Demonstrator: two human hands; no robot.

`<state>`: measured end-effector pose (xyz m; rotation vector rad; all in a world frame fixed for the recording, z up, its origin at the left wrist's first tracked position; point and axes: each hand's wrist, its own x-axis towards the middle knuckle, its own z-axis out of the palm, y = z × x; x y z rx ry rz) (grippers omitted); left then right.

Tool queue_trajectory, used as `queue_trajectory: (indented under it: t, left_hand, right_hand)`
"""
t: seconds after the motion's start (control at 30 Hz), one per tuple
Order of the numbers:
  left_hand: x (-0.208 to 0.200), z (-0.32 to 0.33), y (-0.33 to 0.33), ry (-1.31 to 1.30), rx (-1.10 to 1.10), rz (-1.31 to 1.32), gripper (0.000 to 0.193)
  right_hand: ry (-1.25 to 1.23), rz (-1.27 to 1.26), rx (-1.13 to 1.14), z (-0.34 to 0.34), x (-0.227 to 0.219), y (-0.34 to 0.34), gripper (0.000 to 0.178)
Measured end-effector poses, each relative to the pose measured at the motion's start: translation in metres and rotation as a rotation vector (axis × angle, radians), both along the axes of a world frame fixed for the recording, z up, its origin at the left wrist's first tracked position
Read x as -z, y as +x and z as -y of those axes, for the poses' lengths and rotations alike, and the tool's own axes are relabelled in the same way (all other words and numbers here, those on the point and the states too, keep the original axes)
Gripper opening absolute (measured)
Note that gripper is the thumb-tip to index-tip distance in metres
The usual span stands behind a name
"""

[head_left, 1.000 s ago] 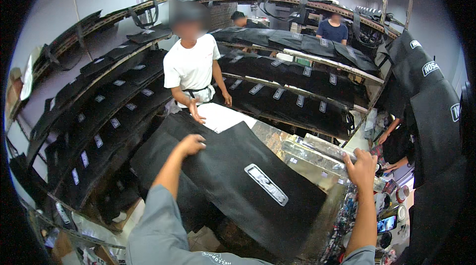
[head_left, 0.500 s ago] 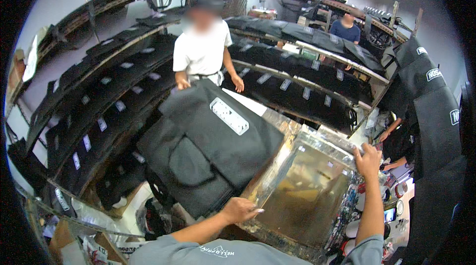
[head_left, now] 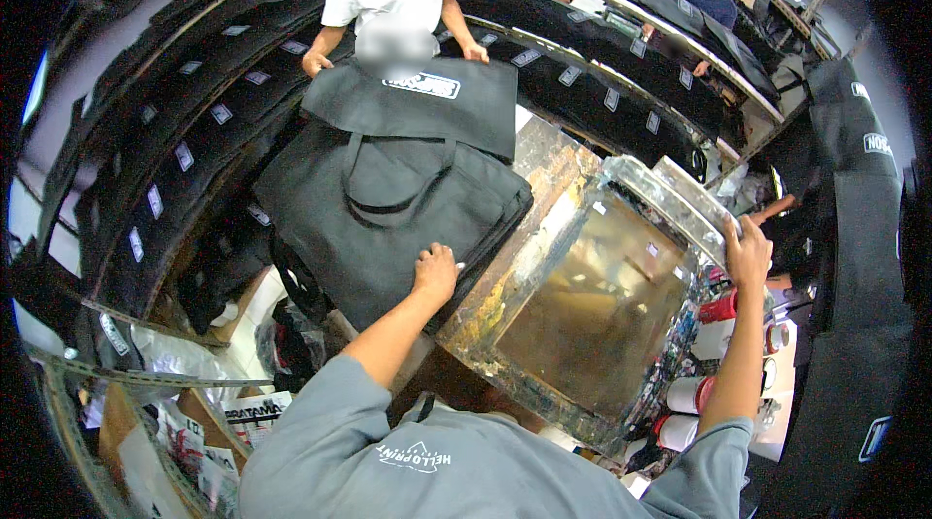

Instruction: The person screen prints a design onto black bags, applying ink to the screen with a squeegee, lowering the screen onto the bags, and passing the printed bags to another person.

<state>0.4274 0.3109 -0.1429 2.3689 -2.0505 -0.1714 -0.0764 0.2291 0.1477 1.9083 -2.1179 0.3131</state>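
Note:
A black fabric bag (head_left: 335,208) with a strap handle lies on a stack of similar bags left of a screen-printing frame. My left hand (head_left: 436,273) rests on the bag near its right edge, fingers slightly bent and apart; a small pale spot shows at a fingertip. My right hand (head_left: 748,252) is closed around the far right corner of the screen-printing frame (head_left: 539,310), beside a long pale bar (head_left: 660,197). The frame's mesh is brownish and shiny. Across the bags, a co-worker's two hands (head_left: 316,64) hold the raised flap (head_left: 456,121), which bears a white printed patch.
Racks of black bags (head_left: 218,116) curve around the back and left. Red-and-white tubs (head_left: 687,393) stand right of the frame, near my right forearm. Black bags (head_left: 859,247) hang at the far right. Another person (head_left: 707,2) is behind the rear rack.
My left hand has left the frame's near left edge and moved onto the bag. My right hand stays at the frame's far corner. The co-worker now has both hands on the bag's flap.

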Motion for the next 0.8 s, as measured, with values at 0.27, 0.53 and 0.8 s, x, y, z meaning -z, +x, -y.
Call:
queue_trajectory:
  t: [0.27, 0.53, 0.8]
  left_hand:
    - [0.026, 0.006, 0.012, 0.011, 0.217, 0.078, 0.023]
    - [0.032, 0.012, 0.028, -0.004, 0.224, 0.081, 0.020]
    - [-0.119, 0.050, 0.046, 0.062, 0.543, -0.554, 0.035]
  right_hand:
    - [-0.113, 0.006, -0.022, -0.003, 0.010, -0.013, 0.062]
    - [-0.092, 0.052, -0.062, -0.005, -0.001, 0.002, 0.061]
    - [-0.030, 0.061, -0.003, -0.002, -0.003, -0.010, 0.067]
